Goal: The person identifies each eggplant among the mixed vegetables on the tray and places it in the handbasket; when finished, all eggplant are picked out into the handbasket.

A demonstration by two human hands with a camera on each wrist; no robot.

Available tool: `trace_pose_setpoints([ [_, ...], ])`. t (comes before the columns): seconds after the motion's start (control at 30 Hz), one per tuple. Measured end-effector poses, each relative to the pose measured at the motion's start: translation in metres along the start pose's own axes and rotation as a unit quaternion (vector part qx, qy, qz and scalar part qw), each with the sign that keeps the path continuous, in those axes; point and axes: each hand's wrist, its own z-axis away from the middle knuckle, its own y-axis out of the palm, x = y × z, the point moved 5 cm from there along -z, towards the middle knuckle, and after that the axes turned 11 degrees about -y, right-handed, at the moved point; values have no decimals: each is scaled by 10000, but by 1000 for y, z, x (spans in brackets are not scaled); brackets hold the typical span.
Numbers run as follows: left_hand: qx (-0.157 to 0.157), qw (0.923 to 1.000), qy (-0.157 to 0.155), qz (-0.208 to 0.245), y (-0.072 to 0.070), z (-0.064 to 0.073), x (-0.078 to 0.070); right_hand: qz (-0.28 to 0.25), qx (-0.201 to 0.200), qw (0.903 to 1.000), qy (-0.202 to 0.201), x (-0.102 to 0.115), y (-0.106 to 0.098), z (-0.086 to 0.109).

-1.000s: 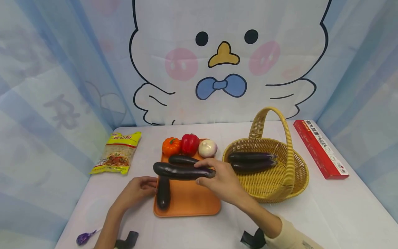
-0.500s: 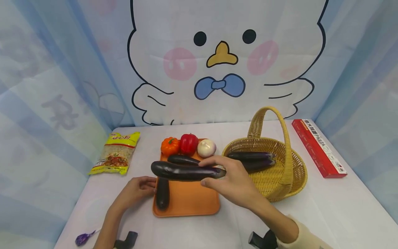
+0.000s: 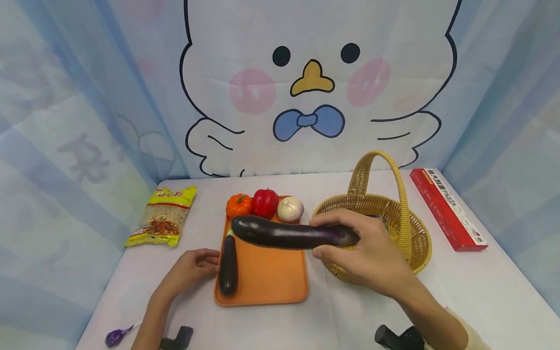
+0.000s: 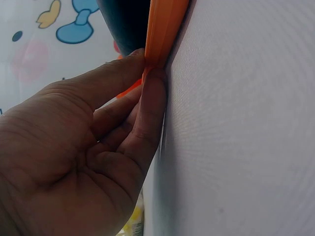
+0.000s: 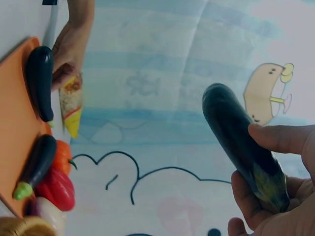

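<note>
My right hand (image 3: 372, 255) grips a long dark eggplant (image 3: 275, 233) by its stem end, level above the tray's right side and the basket's left rim. In the right wrist view, thumb and fingers wrap the calyx end of this eggplant (image 5: 234, 128). At the orange tray (image 3: 271, 277), my left hand (image 3: 192, 267) pinches the left edge; the left wrist view has its thumb and forefinger on the tray rim (image 4: 165, 29). One eggplant (image 3: 228, 267) lies along the tray's left side. Another eggplant (image 5: 37, 164) on the tray is hidden in the head view by the held one.
An orange bell pepper (image 3: 239, 205), a red bell pepper (image 3: 265, 202) and a white-purple round vegetable (image 3: 290, 209) line the tray's back. The wicker basket (image 3: 422, 243) has a tall handle; my hand hides most of its inside. A yellow bag (image 3: 162, 216) and red pasta box (image 3: 448, 209) flank them.
My right hand has carried the eggplant rightward from above the tray toward the basket, now covering the eggplants in it. My left hand has stayed at the tray edge.
</note>
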Motion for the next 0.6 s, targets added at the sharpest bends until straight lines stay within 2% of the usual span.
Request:
trace_pose_setpoints([
  [0.23,21,10000,-9,33,1,-1,1,479,-189,9987,29,9,-36,7],
  [0.5,27,10000,4,25,1,-1,0,735,-293,9969,45,8,-73,11],
  [0.6,10,10000,-1,13,1,0,0,670,-344,9971,-113,6,-85,12],
])
